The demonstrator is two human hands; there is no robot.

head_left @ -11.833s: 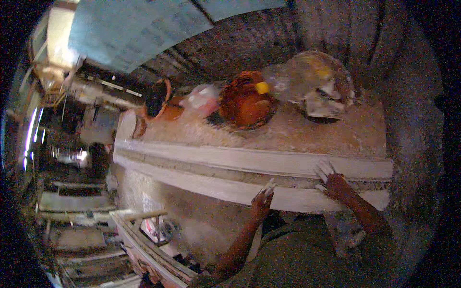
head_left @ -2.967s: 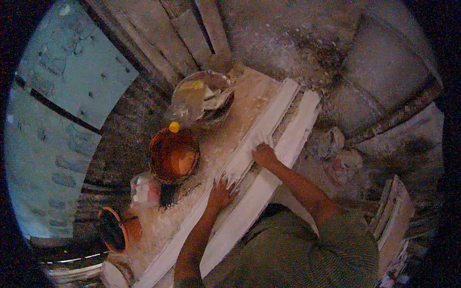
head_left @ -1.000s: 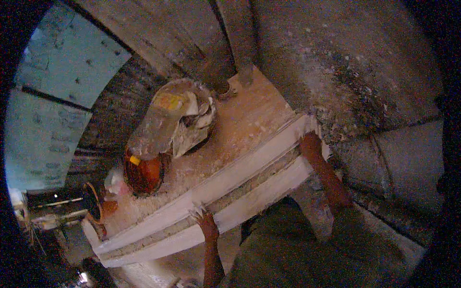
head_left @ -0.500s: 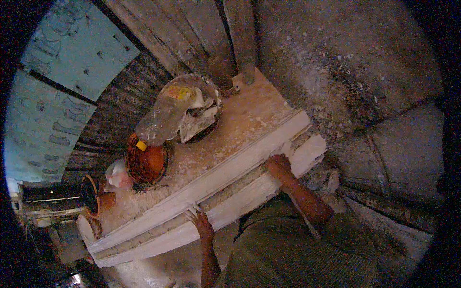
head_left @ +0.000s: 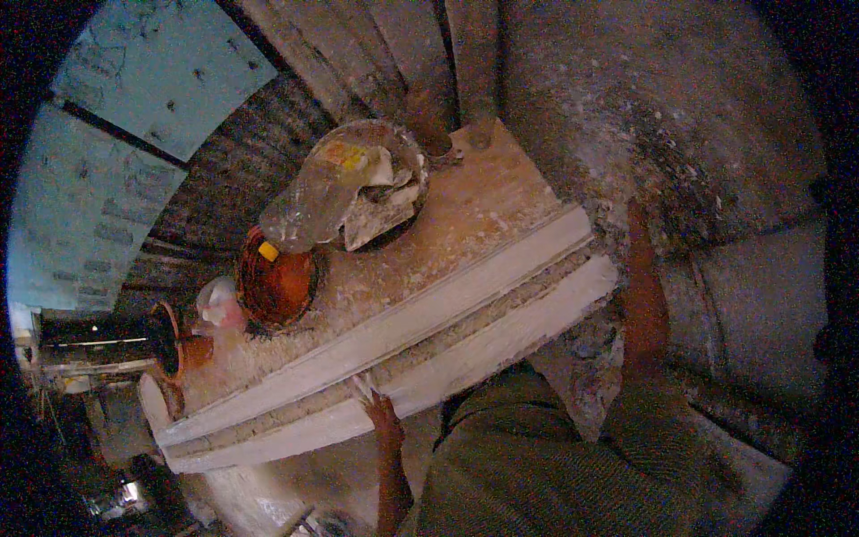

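A long, pale plaster-like moulding (head_left: 501,279) lies slantwise along the near edge of the table, with a rough, brownish groove (head_left: 465,311) running down its length. My left hand (head_left: 383,417) rests on its near strip, fingers spread and whitish at the tips, gripping nothing. Off the moulding's right end, my right hand (head_left: 638,217) is reached out over the floor side. Dimness and blur hide its fingers, so what it holds, if anything, cannot be made out.
On the dusty table (head_left: 501,183) stand a round basin (head_left: 420,161) with a clear plastic bottle (head_left: 309,208) and debris, an orange-brown bowl (head_left: 291,286), a whitish plastic bag (head_left: 219,304) and a brown ring-rimmed container (head_left: 192,349). Rubble (head_left: 689,170) litters the floor at right.
My right hand has left the moulding's groove and swung out to the right, past its end. My left hand stays on the near strip. The view has shifted slightly.
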